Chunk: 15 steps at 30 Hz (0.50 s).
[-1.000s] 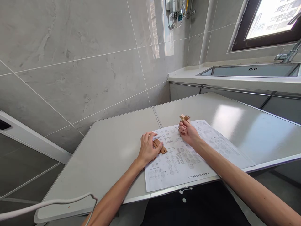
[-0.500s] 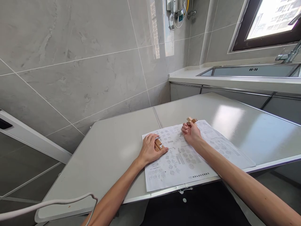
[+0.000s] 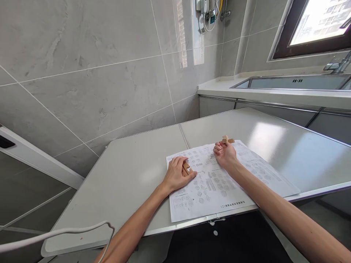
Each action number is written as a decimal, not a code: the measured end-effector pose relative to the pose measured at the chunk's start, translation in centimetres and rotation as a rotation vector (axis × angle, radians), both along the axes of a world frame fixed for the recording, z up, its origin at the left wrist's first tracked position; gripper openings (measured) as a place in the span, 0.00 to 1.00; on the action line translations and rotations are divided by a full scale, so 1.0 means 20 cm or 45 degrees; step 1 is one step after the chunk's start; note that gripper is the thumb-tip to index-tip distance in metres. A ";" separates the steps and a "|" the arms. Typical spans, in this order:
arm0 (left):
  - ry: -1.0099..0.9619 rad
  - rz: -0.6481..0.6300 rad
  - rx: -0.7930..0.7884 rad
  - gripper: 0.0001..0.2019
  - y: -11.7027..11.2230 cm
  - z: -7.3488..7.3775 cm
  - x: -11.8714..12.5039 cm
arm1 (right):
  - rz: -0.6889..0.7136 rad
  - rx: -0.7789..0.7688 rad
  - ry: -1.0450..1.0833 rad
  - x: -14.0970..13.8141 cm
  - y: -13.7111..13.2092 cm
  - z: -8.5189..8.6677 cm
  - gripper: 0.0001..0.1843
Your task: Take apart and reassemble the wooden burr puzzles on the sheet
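A printed instruction sheet (image 3: 208,199), covered in small puzzle diagrams, lies at the front of the table. On its left part my left hand (image 3: 177,171) is curled around notched wooden puzzle pieces (image 3: 187,168), the thumb along their near end; its palm hides some of them. Above the sheet's far edge, my right hand (image 3: 225,155) is closed, pinching crossed wooden puzzle pieces (image 3: 227,140) between thumb and fingers. One light block stands across a darker one there. The two hands are apart.
The pale folding table (image 3: 137,164) stands against a grey tiled wall (image 3: 109,65). Behind it to the right is a counter with a sink (image 3: 290,82) and a faucet (image 3: 338,67). A white cable (image 3: 68,231) crosses the lower left, over the left forearm.
The crossed pieces in my right hand have turned, so the light block now faces me more squarely. My left hand keeps its hold. The view has shifted slightly.
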<state>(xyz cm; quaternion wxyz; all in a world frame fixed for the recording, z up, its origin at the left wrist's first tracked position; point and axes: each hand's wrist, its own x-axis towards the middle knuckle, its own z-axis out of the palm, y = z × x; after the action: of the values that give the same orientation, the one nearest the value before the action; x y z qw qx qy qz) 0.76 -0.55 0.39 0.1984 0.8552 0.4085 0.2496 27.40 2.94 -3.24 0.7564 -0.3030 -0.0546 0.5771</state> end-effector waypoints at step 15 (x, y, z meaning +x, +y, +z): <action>-0.411 0.339 -0.192 0.12 0.09 -0.03 -0.02 | 0.630 0.157 -1.051 -0.20 -0.15 0.18 0.13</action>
<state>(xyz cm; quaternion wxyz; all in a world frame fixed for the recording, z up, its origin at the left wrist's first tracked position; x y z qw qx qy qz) 0.30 1.29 -0.13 0.2899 0.7255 0.4981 0.3760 23.44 0.00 0.31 0.5283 -0.4390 -0.4545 0.5671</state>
